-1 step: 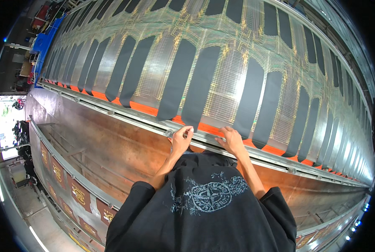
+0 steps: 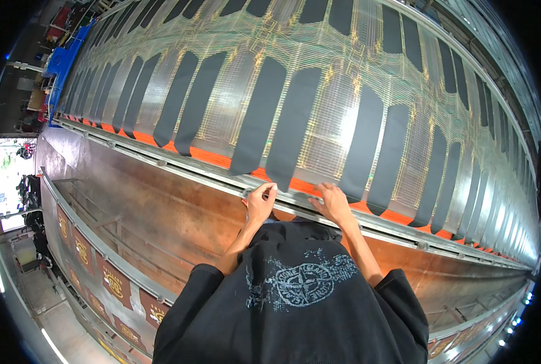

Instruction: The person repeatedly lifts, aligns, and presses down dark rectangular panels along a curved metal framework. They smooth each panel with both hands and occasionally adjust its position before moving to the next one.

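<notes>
At the near edge of a long, slanting table (image 2: pixel 331 139), my left hand (image 2: pixel 259 206) has its thumb and fingers brought together in a pinch. Its fingertips are by the lower end of a dark grey fabric-like panel (image 2: pixel 294 124); whatever sits between them is too small to make out. My right hand (image 2: pixel 333 205) is to the right of that panel, its fingers apart and bent over the orange strip (image 2: pixel 305 187) along the edge. A second dark panel (image 2: pixel 259 115) lies just left of the first, and another (image 2: pixel 362 142) is beyond my right hand.
Several similar panels lie in pairs along the table, among yellow and green printed lines. A metal rail (image 2: pixel 200 172) borders the near edge. Behind me on the left runs another table (image 2: pixel 116 273) with brown printed pieces. A blue frame (image 2: pixel 61 67) stands at the far left end.
The view has shifted very slightly, so the panels appear a little to the right. Both hands stay in nearly the same places and poses.
</notes>
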The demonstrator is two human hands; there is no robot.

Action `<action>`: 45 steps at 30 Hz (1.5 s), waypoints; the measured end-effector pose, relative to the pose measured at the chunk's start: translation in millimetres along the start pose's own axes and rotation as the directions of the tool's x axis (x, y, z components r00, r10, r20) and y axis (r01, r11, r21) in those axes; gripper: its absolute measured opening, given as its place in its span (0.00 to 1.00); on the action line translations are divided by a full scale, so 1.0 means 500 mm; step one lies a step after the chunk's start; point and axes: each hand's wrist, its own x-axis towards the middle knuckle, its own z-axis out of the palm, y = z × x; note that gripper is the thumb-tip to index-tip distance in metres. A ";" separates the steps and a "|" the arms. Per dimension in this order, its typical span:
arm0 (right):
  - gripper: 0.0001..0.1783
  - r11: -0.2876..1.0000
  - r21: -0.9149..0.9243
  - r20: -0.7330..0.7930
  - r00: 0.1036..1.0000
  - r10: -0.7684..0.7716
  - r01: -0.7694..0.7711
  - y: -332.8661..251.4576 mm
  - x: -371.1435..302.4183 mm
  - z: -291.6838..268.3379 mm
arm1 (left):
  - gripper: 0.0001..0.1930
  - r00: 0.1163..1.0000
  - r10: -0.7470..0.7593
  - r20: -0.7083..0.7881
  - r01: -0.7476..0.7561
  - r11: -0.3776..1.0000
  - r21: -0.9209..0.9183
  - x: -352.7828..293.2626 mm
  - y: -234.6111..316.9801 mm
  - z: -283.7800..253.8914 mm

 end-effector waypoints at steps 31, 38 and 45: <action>0.28 0.186 0.895 0.110 0.606 0.788 -0.404 -0.264 0.317 0.317 | 0.12 0.511 -0.555 0.657 0.695 0.716 0.064 0.361 -0.096 -0.294; 0.18 -0.165 0.934 0.342 0.660 0.669 -0.317 -0.283 0.343 0.241 | 0.10 0.489 -0.488 0.723 0.753 0.655 -0.067 0.410 0.013 -0.316; 0.15 -0.032 0.968 0.204 0.701 0.684 -0.250 -0.312 0.392 0.211 | 0.14 0.374 -0.449 0.811 0.686 0.722 0.084 0.468 0.007 -0.350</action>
